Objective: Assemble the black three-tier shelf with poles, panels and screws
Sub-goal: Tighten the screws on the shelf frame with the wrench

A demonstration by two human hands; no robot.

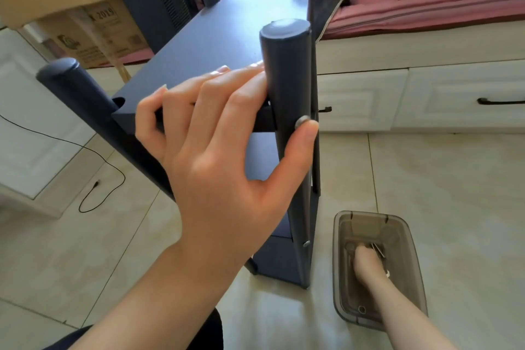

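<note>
A: The shelf [216, 45] is stood upright on the floor [426, 179], filling the centre. The top panel edge is gripped by the left hand [216, 133], thumb pressed on a screw [302, 123] in the near pole [285, 88].

B: And at five o'clock?

A: The right hand [369, 261] is sunk in a tub [409, 239]; fingers are curled over small metal parts, though a firm grasp cannot be told.
</note>
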